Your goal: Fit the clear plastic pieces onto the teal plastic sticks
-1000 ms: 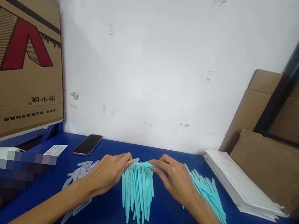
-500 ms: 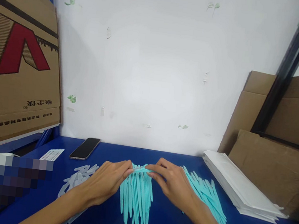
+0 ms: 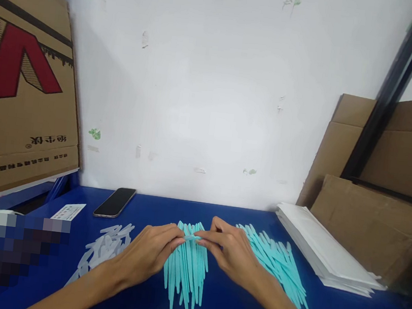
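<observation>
Over the middle pile, my left hand (image 3: 154, 244) and my right hand (image 3: 230, 249) face each other, both closed in a pinch. Between their fingertips a slim turquoise plastic stick (image 3: 192, 238) lies crosswise, one end in each hand; the fingers hide its ends. Directly beneath is a pile of turquoise sticks (image 3: 185, 276), mostly pointing toward me. To the left, partly behind my left forearm, is a heap of small translucent whitish plastic pieces (image 3: 108, 243). Another pile of turquoise sticks (image 3: 279, 262) lies to the right, beyond my right wrist.
A phone (image 3: 115, 202) and a printed card (image 3: 68, 211) lie at the back left of the blue table (image 3: 226, 305). White envelopes (image 3: 328, 253) are stacked at right, beside cardboard (image 3: 372, 223). A large carton (image 3: 20, 118) stands left, and a white wall (image 3: 206, 85) closes the back.
My hands have come slightly closer together around the stick, the right one shifting left. The whole view has shifted a little, revealing more of the middle and right piles.
</observation>
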The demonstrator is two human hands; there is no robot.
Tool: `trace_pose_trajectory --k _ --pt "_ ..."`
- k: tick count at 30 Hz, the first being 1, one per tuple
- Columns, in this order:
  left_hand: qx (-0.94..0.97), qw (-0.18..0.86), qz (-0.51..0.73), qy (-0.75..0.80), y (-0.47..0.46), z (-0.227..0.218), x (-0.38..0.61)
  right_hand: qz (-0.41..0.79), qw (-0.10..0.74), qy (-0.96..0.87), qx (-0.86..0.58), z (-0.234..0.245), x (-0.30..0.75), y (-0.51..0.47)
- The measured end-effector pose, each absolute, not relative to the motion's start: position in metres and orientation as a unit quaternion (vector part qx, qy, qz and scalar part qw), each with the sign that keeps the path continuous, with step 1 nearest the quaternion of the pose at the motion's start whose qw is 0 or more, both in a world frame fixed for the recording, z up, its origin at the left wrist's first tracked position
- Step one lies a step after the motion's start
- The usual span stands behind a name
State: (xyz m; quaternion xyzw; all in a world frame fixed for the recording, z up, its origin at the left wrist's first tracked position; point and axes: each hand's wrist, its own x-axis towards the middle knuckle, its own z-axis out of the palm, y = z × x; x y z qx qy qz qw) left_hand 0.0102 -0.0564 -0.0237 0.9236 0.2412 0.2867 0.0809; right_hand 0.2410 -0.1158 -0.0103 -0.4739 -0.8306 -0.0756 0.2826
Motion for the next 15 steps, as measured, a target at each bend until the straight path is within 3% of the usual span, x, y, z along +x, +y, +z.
trace_pose_trajectory --k 7,15 --pt "0.92 0.061 0.31 0.232 -0.06 -0.024 0.007 -0.066 0.285 -0.828 -0.479 -0.008 0.236 -0.121" --pt "0.939 -0.105 0.244 0.219 -0.054 -0.013 0.004 -0.081 0.263 -0.825 -0.494 0.001 0.228 -0.126"
